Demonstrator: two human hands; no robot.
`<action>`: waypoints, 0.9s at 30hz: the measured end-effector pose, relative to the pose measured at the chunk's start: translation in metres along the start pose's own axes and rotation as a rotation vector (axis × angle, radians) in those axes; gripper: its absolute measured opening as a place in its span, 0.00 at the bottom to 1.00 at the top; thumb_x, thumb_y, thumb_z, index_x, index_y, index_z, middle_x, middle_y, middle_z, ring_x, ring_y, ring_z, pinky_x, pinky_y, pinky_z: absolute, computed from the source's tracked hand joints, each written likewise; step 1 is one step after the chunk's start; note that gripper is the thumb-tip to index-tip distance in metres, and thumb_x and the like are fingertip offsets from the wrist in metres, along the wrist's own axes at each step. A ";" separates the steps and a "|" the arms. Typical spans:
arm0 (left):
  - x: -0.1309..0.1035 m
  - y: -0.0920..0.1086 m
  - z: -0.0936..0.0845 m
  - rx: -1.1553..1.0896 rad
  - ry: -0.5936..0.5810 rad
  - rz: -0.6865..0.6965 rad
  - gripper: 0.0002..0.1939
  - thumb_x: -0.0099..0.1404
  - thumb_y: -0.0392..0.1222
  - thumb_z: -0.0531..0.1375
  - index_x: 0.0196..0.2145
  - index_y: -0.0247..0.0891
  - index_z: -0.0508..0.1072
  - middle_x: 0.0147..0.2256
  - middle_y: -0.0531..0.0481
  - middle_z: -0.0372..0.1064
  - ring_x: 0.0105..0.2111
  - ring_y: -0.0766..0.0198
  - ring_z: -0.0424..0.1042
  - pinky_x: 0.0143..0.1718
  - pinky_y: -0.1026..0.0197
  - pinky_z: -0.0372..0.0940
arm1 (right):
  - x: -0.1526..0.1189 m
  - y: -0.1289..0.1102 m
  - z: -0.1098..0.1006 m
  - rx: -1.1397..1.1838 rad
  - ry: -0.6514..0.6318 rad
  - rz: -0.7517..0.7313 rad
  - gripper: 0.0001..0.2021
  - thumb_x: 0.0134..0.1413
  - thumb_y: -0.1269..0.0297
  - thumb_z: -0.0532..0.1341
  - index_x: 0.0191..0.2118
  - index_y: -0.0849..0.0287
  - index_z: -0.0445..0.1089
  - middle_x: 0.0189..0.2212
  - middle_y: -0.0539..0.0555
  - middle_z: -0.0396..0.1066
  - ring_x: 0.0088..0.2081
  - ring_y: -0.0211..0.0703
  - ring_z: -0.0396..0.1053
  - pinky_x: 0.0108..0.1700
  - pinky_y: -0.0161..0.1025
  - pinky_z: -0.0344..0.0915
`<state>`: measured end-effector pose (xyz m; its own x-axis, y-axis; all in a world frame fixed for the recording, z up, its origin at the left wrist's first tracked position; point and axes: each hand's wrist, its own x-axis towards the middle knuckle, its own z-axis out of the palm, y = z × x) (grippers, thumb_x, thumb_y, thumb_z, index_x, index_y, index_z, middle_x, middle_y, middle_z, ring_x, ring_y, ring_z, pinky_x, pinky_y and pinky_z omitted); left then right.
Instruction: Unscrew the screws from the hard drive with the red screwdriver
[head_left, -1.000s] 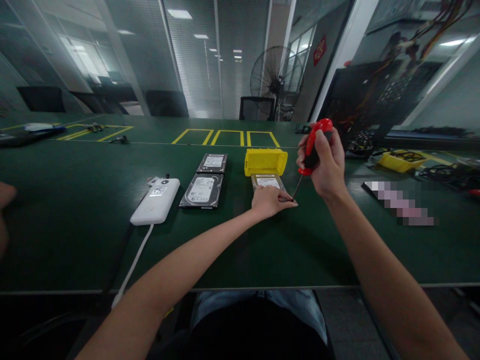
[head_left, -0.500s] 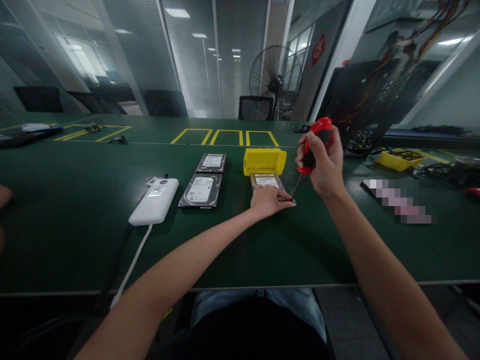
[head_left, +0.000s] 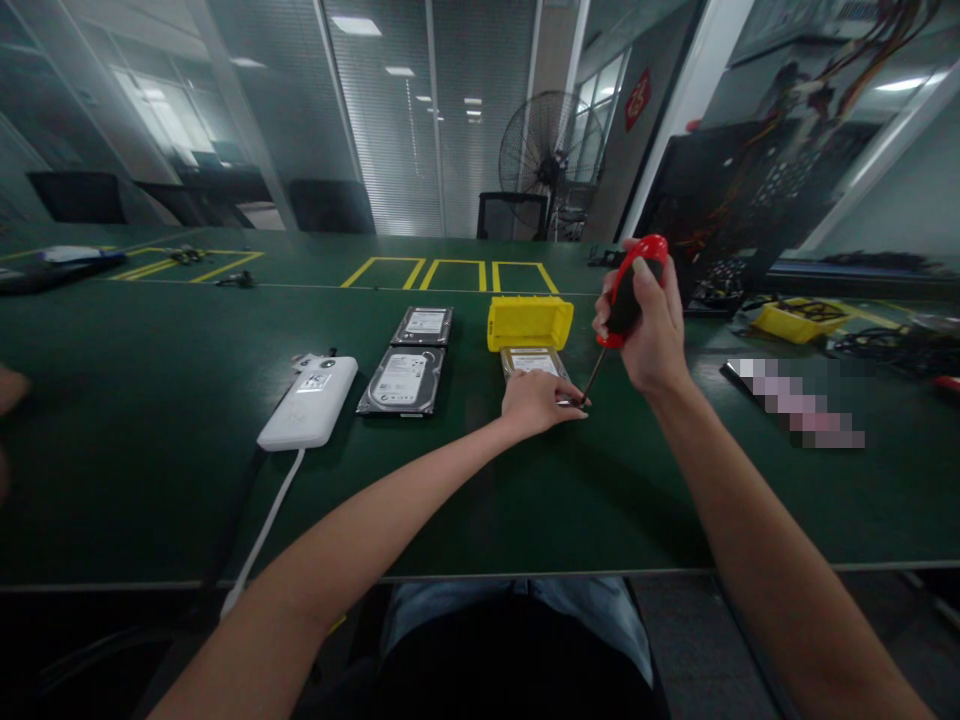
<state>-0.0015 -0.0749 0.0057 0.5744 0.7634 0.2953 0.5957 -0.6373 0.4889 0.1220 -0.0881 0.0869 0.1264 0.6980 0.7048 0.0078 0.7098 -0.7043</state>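
My right hand (head_left: 654, 325) is wrapped around the red and black handle of a screwdriver (head_left: 630, 290), its thin shaft slanting down to the left. The tip meets the near right corner of a hard drive (head_left: 534, 361) on the green table. Across the near part of this drive lies my left hand (head_left: 534, 400), gripping it, with thumb and fingers closed near the screwdriver tip. The covered part of the drive and whatever lies under the tip are hidden. Just behind it a yellow plastic bin (head_left: 529, 324) rests on its side, opening towards me.
Two more hard drives (head_left: 403, 380) lie end to end on the left. A white power bank (head_left: 309, 405) with a white cable is beside them. Cables and a yellow tray (head_left: 799, 320) sit at the right, near an open computer case (head_left: 697, 220). Another person's hand (head_left: 10, 388) shows at the left edge.
My right hand has turned the screwdriver handle slightly, its thumb now higher on the grip. The fingertips of my left hand have shifted a little to the left and down.
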 end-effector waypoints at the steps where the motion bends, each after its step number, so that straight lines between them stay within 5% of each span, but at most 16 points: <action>1: 0.000 0.000 0.000 0.000 0.001 0.002 0.14 0.54 0.53 0.63 0.37 0.46 0.78 0.30 0.52 0.74 0.37 0.58 0.71 0.44 0.53 0.56 | 0.000 0.000 0.000 -0.002 -0.004 0.003 0.16 0.52 0.47 0.57 0.44 0.46 0.61 0.30 0.48 0.65 0.24 0.33 0.65 0.17 0.32 0.60; 18: 0.000 -0.001 0.002 -0.006 0.005 0.011 0.14 0.55 0.54 0.62 0.37 0.47 0.78 0.28 0.52 0.74 0.35 0.59 0.71 0.43 0.54 0.56 | -0.002 0.005 0.005 -0.032 0.006 -0.048 0.15 0.48 0.54 0.63 0.38 0.48 0.57 0.29 0.46 0.64 0.20 0.31 0.62 0.17 0.32 0.57; 27: -0.001 0.002 -0.002 0.001 -0.007 0.008 0.15 0.55 0.54 0.62 0.37 0.47 0.78 0.28 0.52 0.74 0.35 0.59 0.71 0.42 0.55 0.57 | -0.004 -0.001 0.007 -0.022 0.125 0.015 0.20 0.45 0.55 0.65 0.40 0.47 0.55 0.22 0.43 0.59 0.17 0.31 0.55 0.17 0.32 0.54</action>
<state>-0.0024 -0.0764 0.0082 0.5835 0.7573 0.2933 0.5915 -0.6438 0.4855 0.1149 -0.0914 0.0851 0.2490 0.6903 0.6793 0.0269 0.6962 -0.7174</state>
